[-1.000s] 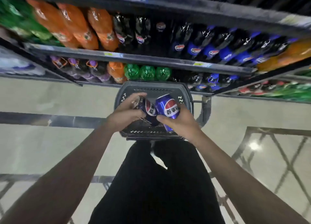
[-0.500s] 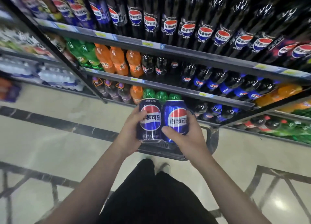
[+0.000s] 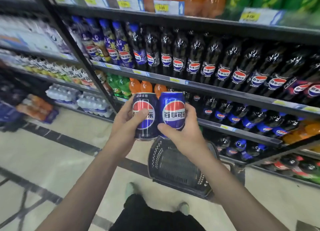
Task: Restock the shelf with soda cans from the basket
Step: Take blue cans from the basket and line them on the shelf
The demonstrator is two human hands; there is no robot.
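My left hand [image 3: 127,125] grips a dark navy soda can [image 3: 143,126], held upright. My right hand [image 3: 183,135] grips a brighter blue soda can [image 3: 172,113], also upright. The two cans touch side by side at chest height, in front of the shelf unit [image 3: 216,90]. Below them on the floor stands the dark plastic basket [image 3: 174,165]; its visible inside shows no cans. The shelves behind hold rows of dark cola bottles [image 3: 194,61].
Orange bottles [image 3: 145,87] and green bottles [image 3: 119,87] stand on the shelf just behind the cans. Packs of water [image 3: 91,104] lie low at the left. A black upright post [image 3: 86,57] divides the shelving. My feet [image 3: 155,199] stand on pale tiled floor.
Both hands lifted the two cans out of the basket and raised them upright. My view tilted up from the basket to the shelves.
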